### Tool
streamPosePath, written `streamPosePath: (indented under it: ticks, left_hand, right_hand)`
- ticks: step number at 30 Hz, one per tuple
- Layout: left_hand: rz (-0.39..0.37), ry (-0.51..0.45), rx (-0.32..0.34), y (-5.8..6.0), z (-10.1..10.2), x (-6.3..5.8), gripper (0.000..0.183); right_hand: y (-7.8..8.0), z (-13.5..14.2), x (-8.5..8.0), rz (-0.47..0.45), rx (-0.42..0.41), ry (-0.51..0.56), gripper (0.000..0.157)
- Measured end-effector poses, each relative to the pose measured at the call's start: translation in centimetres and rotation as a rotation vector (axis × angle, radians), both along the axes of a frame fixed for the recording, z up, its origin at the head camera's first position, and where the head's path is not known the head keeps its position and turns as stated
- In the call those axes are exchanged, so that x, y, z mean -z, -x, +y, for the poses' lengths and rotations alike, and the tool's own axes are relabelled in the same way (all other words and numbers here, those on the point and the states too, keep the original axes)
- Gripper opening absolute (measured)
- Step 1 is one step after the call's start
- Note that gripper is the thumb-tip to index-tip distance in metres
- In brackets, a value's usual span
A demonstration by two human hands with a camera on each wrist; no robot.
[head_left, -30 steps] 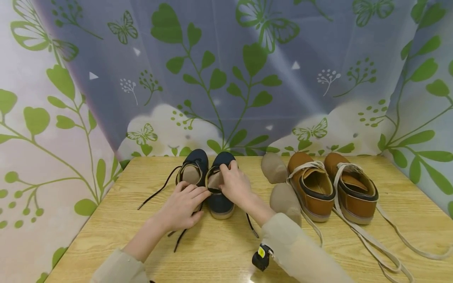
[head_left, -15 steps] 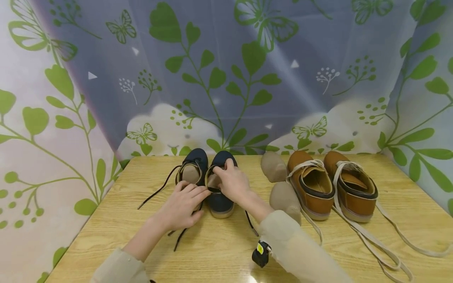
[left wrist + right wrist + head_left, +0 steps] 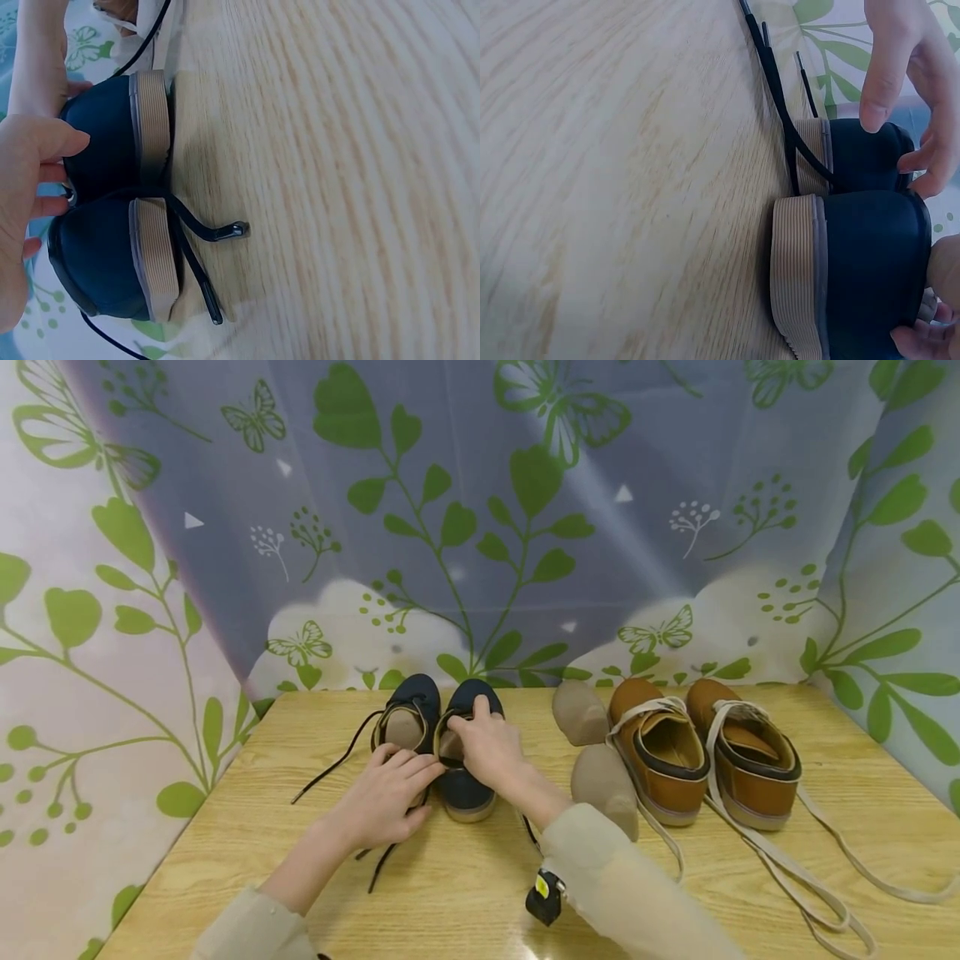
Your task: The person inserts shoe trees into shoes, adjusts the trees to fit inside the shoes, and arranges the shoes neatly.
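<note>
Two navy lace-up shoes stand side by side, each with a beige shoe insert inside. My left hand point(image 3: 390, 795) lies over the heel of the left shoe point(image 3: 417, 689), its fingertips at the collar of the right shoe point(image 3: 467, 793). In the left wrist view its thumb lies over the right shoe's heel point(image 3: 105, 127). My right hand point(image 3: 489, 747) is over the right shoe's opening, index finger along the lacing and thumb at the opening's far left side. Its other fingers are hidden. Below the thumb, part of the insert point(image 3: 452, 746) shows. Whether the right hand grips anything is unclear.
Right of the navy pair stand two brown shoes point(image 3: 671, 789) point(image 3: 757, 800) with long pale laces. Two loose beige inserts point(image 3: 581, 714) point(image 3: 603, 789) lie beside them. Black laces point(image 3: 333, 768) trail over the wooden table point(image 3: 247, 827). A patterned cloth point(image 3: 465, 560) hangs behind.
My right hand has shifted slightly left over the right navy shoe, thumb and index finger now farther apart. The left hand stays in place on the heels.
</note>
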State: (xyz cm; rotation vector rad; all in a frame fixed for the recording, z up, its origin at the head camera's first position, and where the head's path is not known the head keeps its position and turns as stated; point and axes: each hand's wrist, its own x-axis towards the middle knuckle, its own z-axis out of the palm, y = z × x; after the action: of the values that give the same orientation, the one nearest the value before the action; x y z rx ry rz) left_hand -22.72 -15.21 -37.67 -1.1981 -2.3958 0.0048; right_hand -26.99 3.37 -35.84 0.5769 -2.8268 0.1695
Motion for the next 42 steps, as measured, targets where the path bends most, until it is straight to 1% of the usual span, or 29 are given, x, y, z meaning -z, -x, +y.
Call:
streamPosePath:
  ticks: [4,7,12,17,22,26,30,34,42]
  left_hand:
    - [0.001,0.003,-0.006,-0.1,0.0,0.0,0.047]
    - [0.003,0.003,-0.007,-0.1,-0.1,0.0,0.047]
    - [0.008,0.000,-0.006,-0.1,-0.1,0.0,0.047]
    - [0.015,-0.001,-0.006,-0.1,-0.1,0.1,0.047]
    - [0.019,-0.007,-0.005,-0.1,-0.1,0.2,0.047]
    - [0.023,-0.010,-0.004,0.0,-0.1,0.2,0.047]
    - [0.020,-0.005,-0.008,0.0,-0.1,0.1,0.048]
    - [0.010,0.008,-0.019,-0.1,-0.1,0.1,0.049]
    - [0.012,0.020,-0.026,-0.2,-0.1,0.1,0.048]
  right_hand:
    - [0.0,-0.3,0.0,-0.006,0.019,0.003,0.028]
    - [0.1,-0.2,0.0,0.003,0.018,0.006,0.025]
    - [0.0,0.1,0.1,0.053,-0.024,0.010,0.022]
    - [-0.1,0.4,0.3,0.102,-0.064,0.005,0.013]
    - [-0.2,0.1,0.2,0.081,-0.035,0.008,0.013]
    - [-0.1,-0.3,-0.1,0.036,0.000,-0.008,0.015]
    - [0.0,-0.6,-0.3,0.005,0.014,-0.018,0.021]
    - [0.0,-0.7,-0.2,0.010,0.021,0.001,0.028]
    - [0.2,-0.7,-0.1,0.015,0.042,0.021,0.030]
